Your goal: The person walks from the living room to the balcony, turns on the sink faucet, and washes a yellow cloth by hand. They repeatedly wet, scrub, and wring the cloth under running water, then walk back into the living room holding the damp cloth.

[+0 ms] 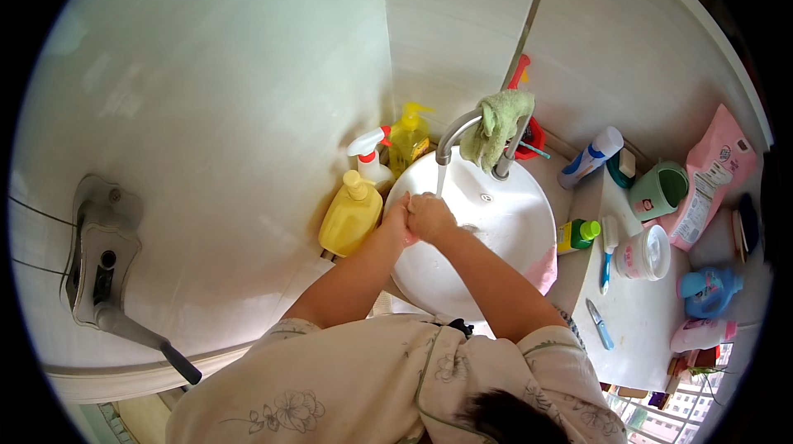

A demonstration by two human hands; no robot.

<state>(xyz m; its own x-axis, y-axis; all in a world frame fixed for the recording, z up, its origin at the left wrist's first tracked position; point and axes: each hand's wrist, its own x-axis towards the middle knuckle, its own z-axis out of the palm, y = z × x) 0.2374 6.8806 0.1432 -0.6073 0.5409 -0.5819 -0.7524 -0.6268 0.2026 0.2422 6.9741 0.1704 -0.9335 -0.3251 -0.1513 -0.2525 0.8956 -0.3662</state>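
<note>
My left hand (398, 215) and my right hand (430, 216) are pressed together over the left part of a white washbasin (508, 215). Water runs from the curved metal faucet (459, 129) onto them. Something pinkish shows under the joined hands, too small to identify. The fingers overlap, so whether anything lies between the palms is hidden. A green cloth (495, 128) hangs over the faucet's arch. Pink fabric (543, 272) lies over the basin's right rim.
A yellow pump bottle (350, 215), a white spray bottle (370, 156) and a clear yellow pump bottle (409, 140) stand left of the basin. The right counter holds a brush (608, 252), a white tub (644, 253), a green cup (658, 191) and a blue-handled knife (600, 324).
</note>
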